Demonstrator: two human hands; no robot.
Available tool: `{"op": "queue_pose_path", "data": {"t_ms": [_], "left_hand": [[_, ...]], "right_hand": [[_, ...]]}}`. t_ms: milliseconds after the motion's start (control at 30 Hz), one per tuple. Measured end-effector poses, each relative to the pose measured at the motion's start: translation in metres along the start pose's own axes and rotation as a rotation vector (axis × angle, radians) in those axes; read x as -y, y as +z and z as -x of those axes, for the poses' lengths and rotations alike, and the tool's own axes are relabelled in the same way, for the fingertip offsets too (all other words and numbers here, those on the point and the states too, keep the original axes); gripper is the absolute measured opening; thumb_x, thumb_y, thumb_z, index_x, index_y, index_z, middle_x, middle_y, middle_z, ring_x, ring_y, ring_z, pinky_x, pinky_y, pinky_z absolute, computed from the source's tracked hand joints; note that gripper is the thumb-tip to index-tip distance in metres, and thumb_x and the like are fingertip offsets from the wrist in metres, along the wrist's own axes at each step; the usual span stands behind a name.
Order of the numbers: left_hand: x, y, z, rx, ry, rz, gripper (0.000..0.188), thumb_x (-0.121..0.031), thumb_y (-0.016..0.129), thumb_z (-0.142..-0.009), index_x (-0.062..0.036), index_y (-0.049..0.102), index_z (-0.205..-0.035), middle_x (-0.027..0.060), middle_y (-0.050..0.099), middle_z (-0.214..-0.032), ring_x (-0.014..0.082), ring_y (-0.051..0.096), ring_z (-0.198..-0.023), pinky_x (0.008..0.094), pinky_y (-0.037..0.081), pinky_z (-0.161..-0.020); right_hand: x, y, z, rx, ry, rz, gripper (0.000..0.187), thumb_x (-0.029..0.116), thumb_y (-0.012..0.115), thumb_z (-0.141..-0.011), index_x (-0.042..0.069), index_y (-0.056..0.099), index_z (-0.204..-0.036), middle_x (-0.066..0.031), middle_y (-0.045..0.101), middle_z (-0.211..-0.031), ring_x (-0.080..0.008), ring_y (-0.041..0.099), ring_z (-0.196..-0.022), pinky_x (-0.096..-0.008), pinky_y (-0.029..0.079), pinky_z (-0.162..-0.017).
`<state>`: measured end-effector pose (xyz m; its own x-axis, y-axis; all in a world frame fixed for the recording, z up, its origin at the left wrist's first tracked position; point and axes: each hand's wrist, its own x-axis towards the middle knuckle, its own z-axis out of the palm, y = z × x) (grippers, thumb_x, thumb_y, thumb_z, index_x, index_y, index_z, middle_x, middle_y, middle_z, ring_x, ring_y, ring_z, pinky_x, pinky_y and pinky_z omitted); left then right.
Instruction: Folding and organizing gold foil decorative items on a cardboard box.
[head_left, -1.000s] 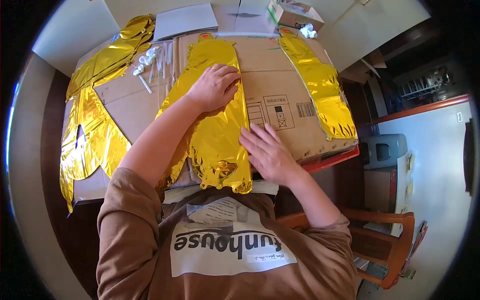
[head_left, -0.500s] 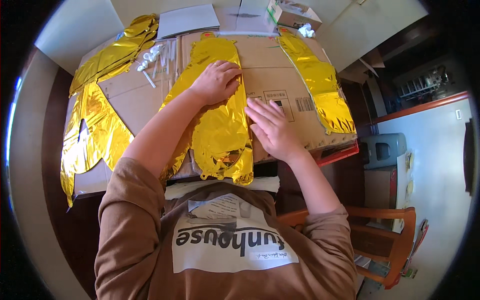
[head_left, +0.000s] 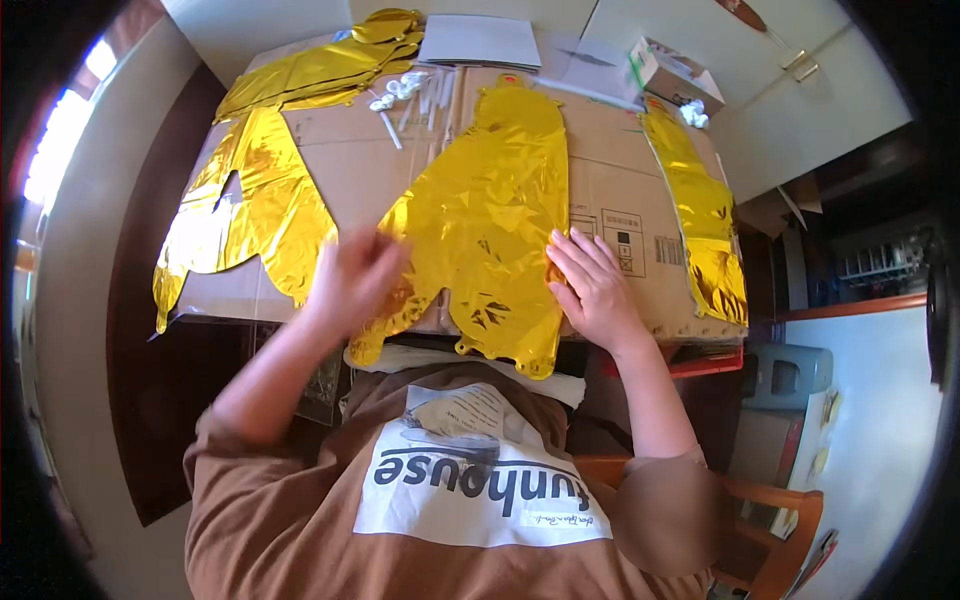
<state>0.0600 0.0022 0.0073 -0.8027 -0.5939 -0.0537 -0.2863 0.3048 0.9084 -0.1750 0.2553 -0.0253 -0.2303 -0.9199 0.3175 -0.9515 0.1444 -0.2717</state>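
Observation:
A flat, uninflated gold foil balloon (head_left: 490, 190) lies on the cardboard in front of me, its lower lobes reaching past the near edge. My right hand (head_left: 592, 285) rests at its right edge, open, fingers stretched and fingertips touching the foil. At the balloon's lower left side is my left hand (head_left: 360, 280), smeared by motion; its fingers cannot be made out, nor whether it touches the foil.
More flat gold foil balloons lie at the left (head_left: 265, 160) and along the right side (head_left: 700, 200) of the cardboard (head_left: 610, 165). White drinking straws (head_left: 391, 130), white crumpled bits (head_left: 398, 92), a white flat sheet (head_left: 480, 42) and an open box (head_left: 672, 75) sit at the far side.
My left hand has left the balloon's upper part and come down to its lower left. My right hand has come onto the right edge. The whole view has shifted, and the balloon lies spread wider.

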Motion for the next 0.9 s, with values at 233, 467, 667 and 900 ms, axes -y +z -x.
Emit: {"op": "queue_pose_path", "data": {"t_ms": [233, 467, 667, 900], "left_hand": [[0.080, 0.004, 0.138, 0.098, -0.986, 0.907, 0.034, -0.030, 0.066, -0.099, 0.0002, 0.066, -0.113, 0.0059, 0.070, -0.098, 0.0150, 0.067, -0.087, 0.0282, 0.053, -0.078], [0.029, 0.020, 0.094, -0.012, 0.000, 0.642, 0.027, -0.008, 0.064, -0.097, -0.0009, 0.062, -0.123, 0.0039, 0.067, -0.114, 0.0146, 0.063, -0.100, 0.0284, 0.049, -0.090], [-0.027, 0.036, 0.028, 0.424, 0.645, 0.097, 0.023, -0.005, 0.063, -0.081, -0.0007, 0.067, -0.103, 0.0222, 0.058, -0.134, 0.0330, 0.055, -0.129, 0.0459, 0.041, -0.109], [-0.026, 0.031, -0.014, 0.524, 0.530, -0.072, 0.030, -0.024, 0.068, -0.092, -0.0012, 0.067, -0.110, 0.0204, 0.060, -0.134, 0.0382, 0.050, -0.134, 0.0512, 0.035, -0.114]], "right_hand": [[-0.001, -0.009, 0.003, 0.049, -0.058, -0.008, 0.041, 0.019, 0.067, -0.091, 0.005, 0.063, -0.129, -0.0107, 0.058, -0.143, -0.0328, 0.049, -0.136, -0.0483, 0.034, -0.116], [-0.003, -0.010, 0.001, 0.043, -0.077, -0.028, 0.042, 0.018, 0.069, -0.087, 0.005, 0.065, -0.127, -0.0120, 0.060, -0.140, -0.0339, 0.051, -0.133, -0.0475, 0.035, -0.115], [-0.003, -0.010, -0.002, 0.029, -0.056, -0.062, 0.043, 0.015, 0.070, -0.084, 0.005, 0.065, -0.126, -0.0119, 0.062, -0.137, -0.0354, 0.052, -0.132, -0.0476, 0.036, -0.115], [-0.008, -0.007, 0.002, 0.049, -0.063, -0.041, 0.050, 0.007, 0.065, -0.077, 0.006, 0.064, -0.127, -0.0108, 0.059, -0.141, -0.0340, 0.050, -0.135, -0.0482, 0.035, -0.117]]}}
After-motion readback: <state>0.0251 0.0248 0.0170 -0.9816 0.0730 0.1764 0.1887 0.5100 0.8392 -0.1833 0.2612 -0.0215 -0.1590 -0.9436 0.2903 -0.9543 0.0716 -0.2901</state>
